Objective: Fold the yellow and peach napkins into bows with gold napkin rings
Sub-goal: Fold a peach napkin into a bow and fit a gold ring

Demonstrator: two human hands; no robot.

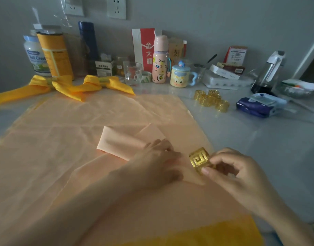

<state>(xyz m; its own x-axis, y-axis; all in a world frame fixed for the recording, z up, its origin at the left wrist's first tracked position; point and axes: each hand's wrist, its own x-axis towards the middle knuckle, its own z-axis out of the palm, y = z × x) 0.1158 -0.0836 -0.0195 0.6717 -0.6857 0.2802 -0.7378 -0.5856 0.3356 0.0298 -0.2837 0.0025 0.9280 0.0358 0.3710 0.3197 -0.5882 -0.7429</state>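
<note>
The right hand [238, 174] is pinching a gold napkin ring [199, 159] between the thumb and the curled fingertips, holding it upright with its cut-out key pattern facing the camera. The ring is sitting just off this hand's fingertips, toward the left hand [158, 160], and the two are nearly touching.

The left hand is lying on the near end of a folded peach napkin [127, 142], fingers pressed together and pointing at the ring. The view is blurred here, so I cannot tell whether they are also pinching cloth beneath. The folded strip is running away from this hand's knuckles, up and to its far left.

Under both hands, flat peach napkins [72, 121] are lying spread across the table [259, 139], and the edge of a yellow napkin [206, 233] is showing from below them, on the near side of the right wrist.

Well beyond the left hand, two finished yellow bows [51, 84] [106, 82] are resting side by side, each cinched at the middle by a ring. Beyond the right hand, a cluster of spare gold rings [211, 100] is sitting on the bare tabletop, with a blue tissue pack [259, 107] just past them to the right. Farther back, a pink bottle [159, 59], a cartoon mug [180, 75] and a clear glass [133, 73] are standing near the wall.
</note>
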